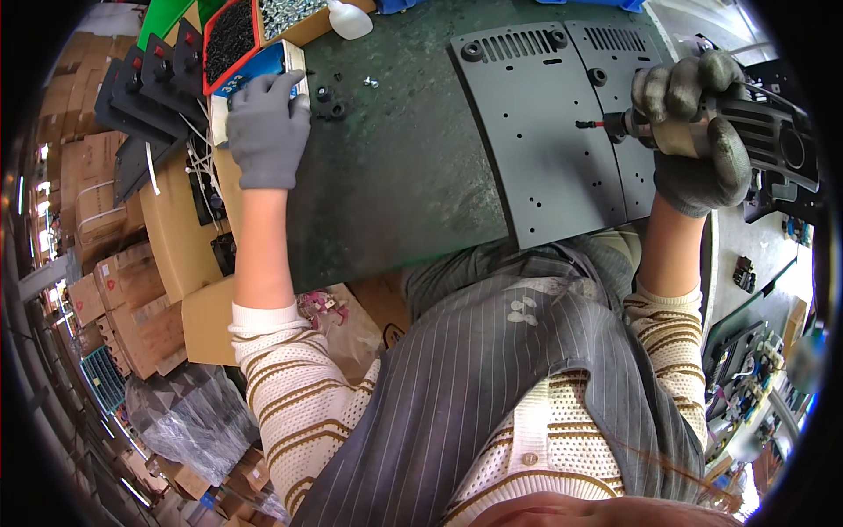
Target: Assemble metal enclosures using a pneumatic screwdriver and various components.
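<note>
My left hand (270, 132), in a grey glove, reaches over a small blue and white box (263, 63) at the far left of the table. Its fingers are apart and bend over the rim, and their tips are partly hidden. My right hand (698, 132), in a worn grey glove, is wrapped round a power screwdriver (755, 132). The red and black bit (590, 125) points left above a dark grey metal panel (553, 167) with slots and holes. A second slotted panel (628, 114) lies beside it, under the tool. Round black feet (472, 52) sit on the panels.
Loose black feet (337, 111) and a few silver screws (371, 82) lie on the green tabletop (395, 176). Behind the box are a red tray (230, 44) of black screws and a white bottle (349, 20). Black brackets (132, 110) stand left; cardboard boxes (132, 303) are stacked beyond.
</note>
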Available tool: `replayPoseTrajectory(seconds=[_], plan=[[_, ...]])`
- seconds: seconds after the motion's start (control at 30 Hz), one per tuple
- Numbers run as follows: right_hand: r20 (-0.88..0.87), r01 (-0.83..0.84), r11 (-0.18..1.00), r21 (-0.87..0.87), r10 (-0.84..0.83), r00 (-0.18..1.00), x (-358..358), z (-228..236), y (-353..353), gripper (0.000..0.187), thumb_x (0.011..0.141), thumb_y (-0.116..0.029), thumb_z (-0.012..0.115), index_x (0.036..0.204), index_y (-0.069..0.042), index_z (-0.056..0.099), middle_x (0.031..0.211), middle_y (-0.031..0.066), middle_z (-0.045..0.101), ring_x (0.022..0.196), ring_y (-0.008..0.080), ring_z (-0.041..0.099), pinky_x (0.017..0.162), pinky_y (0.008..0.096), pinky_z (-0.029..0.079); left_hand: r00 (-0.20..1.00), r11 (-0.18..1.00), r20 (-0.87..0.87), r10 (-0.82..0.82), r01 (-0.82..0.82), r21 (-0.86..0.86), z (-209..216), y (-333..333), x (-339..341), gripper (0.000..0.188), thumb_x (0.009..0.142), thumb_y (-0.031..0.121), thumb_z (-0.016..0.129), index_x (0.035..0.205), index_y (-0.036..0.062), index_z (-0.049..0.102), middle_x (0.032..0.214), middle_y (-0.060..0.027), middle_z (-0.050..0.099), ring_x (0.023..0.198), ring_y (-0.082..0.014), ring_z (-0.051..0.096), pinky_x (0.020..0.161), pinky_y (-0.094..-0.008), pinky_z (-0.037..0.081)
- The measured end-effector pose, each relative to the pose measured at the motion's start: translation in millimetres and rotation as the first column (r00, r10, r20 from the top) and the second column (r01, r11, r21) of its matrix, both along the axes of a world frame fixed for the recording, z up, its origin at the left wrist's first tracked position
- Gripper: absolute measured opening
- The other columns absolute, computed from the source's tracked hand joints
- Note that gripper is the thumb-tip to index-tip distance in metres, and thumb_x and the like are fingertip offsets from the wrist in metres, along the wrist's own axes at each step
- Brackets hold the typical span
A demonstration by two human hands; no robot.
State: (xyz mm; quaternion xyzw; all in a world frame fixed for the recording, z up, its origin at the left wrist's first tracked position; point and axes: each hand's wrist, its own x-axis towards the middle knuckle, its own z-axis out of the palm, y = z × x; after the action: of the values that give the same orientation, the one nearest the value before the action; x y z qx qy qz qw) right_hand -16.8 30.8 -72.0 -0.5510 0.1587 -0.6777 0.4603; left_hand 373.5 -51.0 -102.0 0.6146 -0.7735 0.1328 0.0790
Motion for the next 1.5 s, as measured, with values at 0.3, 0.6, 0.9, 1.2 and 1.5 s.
replayPoseTrajectory(seconds=[0.3,0.6,0.9,1.2,1.5], plan=[[0.078,-0.142,0.988,0.067,0.136,0.988,6.2,-7.1,3.8,0.046,0.079,-0.025,0.058,0.120,-0.008,0.045,0.085,0.0049,0.045,0.072,0.0203,0.045,0.069,0.0356,0.034,0.983,0.994,0.154,-0.099,0.104,-0.021,-17.2,-9.5,-3.4,0.028,0.075,0.033,0.073,0.102,0.0294,0.070,0.136,-0.0004,0.050,0.133,-0.0341,0.032,0.103,-0.0519,0.028],[0.136,0.297,0.946,0.129,-0.314,0.940,-30.1,11.4,-5.8,0.041,0.079,-0.020,0.057,0.115,-0.003,0.048,0.086,0.0075,0.052,0.075,0.0207,0.053,0.065,0.0362,0.046,0.813,0.859,-0.278,-0.512,0.487,-0.157,-3.9,-44.5,-134.6,0.031,0.074,0.035,0.073,0.104,0.0275,0.071,0.116,-0.0016,0.061,0.112,-0.0271,0.050,0.098,-0.0389,0.039],[0.039,0.475,0.820,0.319,-0.513,0.858,-44.1,7.5,-61.3,0.033,0.080,-0.011,0.061,0.109,0.000,0.052,0.077,0.0100,0.059,0.065,0.0194,0.059,0.063,0.0323,0.050,0.761,0.833,-0.426,-0.489,0.552,0.028,-40.6,-55.9,-286.6,0.029,0.072,0.038,0.072,0.100,0.0281,0.072,0.113,0.0007,0.062,0.112,-0.0282,0.047,0.095,-0.0400,0.040],[0.009,0.392,0.879,0.272,-0.410,0.912,-41.9,-18.6,-113.0,0.034,0.080,-0.005,0.066,0.110,-0.002,0.050,0.078,0.0065,0.058,0.063,0.0161,0.060,0.057,0.0286,0.050,0.792,0.905,-0.490,-0.365,0.424,0.011,-61.1,-51.7,-295.7,0.035,0.069,0.035,0.071,0.100,0.0210,0.071,0.112,-0.0051,0.062,0.108,-0.0307,0.050,0.095,-0.0416,0.043],[-0.001,0.367,0.877,0.310,-0.386,0.923,-32.7,-24.1,-114.2,0.036,0.079,-0.002,0.065,0.111,-0.004,0.048,0.077,0.0063,0.058,0.061,0.0160,0.059,0.053,0.0279,0.048,0.819,0.919,-0.466,-0.334,0.393,0.031,-61.1,-51.7,-296.1,0.037,0.069,0.037,0.069,0.100,0.0178,0.070,0.111,-0.0046,0.061,0.108,-0.0308,0.050,0.092,-0.0419,0.044]])
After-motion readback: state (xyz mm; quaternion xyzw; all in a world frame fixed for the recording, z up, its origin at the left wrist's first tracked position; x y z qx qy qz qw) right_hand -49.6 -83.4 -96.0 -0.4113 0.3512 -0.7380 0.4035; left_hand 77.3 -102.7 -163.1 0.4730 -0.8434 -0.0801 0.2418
